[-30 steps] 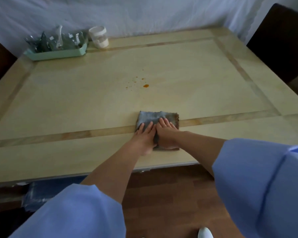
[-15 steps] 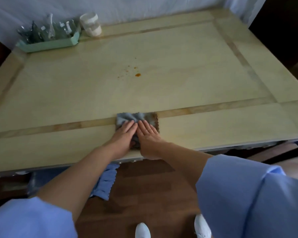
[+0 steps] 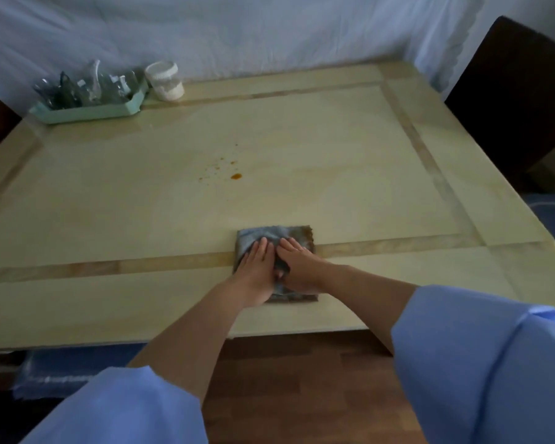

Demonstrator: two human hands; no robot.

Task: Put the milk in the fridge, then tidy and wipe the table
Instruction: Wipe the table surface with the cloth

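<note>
Over the last 1 second the folded grey cloth (image 3: 297,233) was drawn toward the near edge of the pale beige table (image 3: 334,155) and pushed back out, so that it lay across the tan inlay band; the left hand (image 3: 255,274) and right hand (image 3: 302,270) were pressed flat on it side by side, fingers straight, gripping nothing; the small orange stain (image 3: 236,176) was left untouched, well apart from the cloth; wiping was judged begun, with the spill not yet reached.

Bare table (image 3: 334,155) runs from the cloth (image 3: 265,233) to the far edge; only the green tray (image 3: 87,112) (full of glassware) and white jar (image 3: 165,81) block the far-left corner.
</note>
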